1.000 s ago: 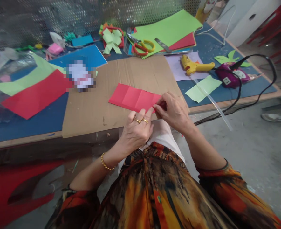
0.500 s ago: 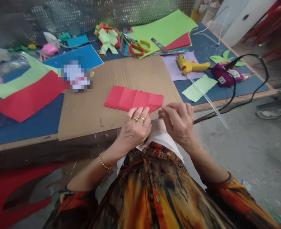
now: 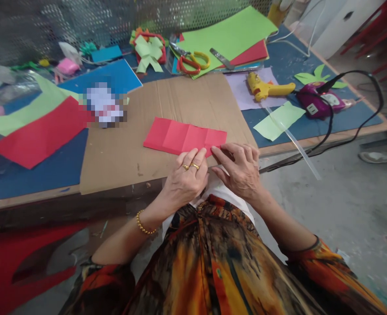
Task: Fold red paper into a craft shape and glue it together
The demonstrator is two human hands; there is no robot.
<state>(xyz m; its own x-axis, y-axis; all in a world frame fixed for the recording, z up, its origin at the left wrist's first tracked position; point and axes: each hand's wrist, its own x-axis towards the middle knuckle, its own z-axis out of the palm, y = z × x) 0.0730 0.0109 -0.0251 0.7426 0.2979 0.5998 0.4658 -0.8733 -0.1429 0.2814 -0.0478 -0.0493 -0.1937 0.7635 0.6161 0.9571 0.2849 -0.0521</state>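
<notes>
While the left hand (image 3: 187, 175) curls its fingers over the near edge of the creased red paper (image 3: 180, 135), the right hand (image 3: 237, 168) rests its forefinger by that sheet's near right corner, the thumb parted from it. The hands sit just beside each other without clasping; whether the left thumb pinches the sheet from below cannot be told, as it is hidden. The paper lies flat on cardboard (image 3: 114, 166) that reaches to the front edge of the worktop (image 3: 62, 170), with several creases running across its short way. Scissors (image 3: 189, 54) lie toward the back edge, and a yellow glue gun (image 3: 269, 89) nearer the right edge, neither touched.

The step in hand appears to be folding or pressing the strip near that corner. The next move seems to call for the left fingers to steady it while the right ones align the edge and press firmly along the crease.
</notes>
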